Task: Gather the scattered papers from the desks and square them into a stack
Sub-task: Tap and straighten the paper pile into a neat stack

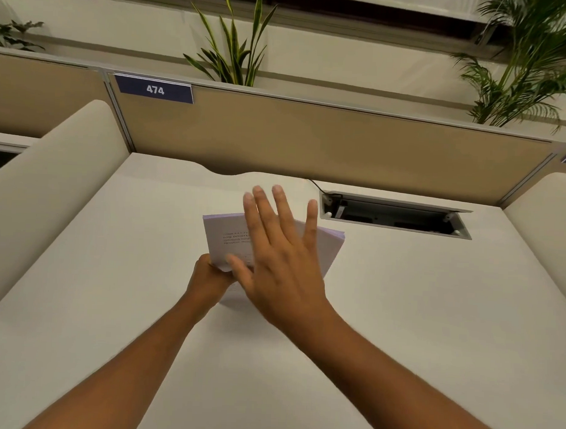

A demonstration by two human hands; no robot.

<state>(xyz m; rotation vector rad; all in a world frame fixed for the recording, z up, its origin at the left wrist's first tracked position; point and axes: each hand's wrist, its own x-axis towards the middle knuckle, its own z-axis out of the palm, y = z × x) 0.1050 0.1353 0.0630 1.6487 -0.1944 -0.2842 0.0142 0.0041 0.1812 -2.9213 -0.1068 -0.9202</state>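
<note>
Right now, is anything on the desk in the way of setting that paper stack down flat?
Nothing visible. The white paper stack, gripped by the left hand with the right hand flat against it, sits over bare white desk; the open cable tray lies off right.

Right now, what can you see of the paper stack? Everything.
The paper stack is a thin sheaf of white sheets with a few blurred lines of print on top. Its far edges are slightly fanned, not flush. It is tilted over the white desk, with the left hand closed on its near left corner. The right hand, fingers spread, lies flat across its right half.
</note>
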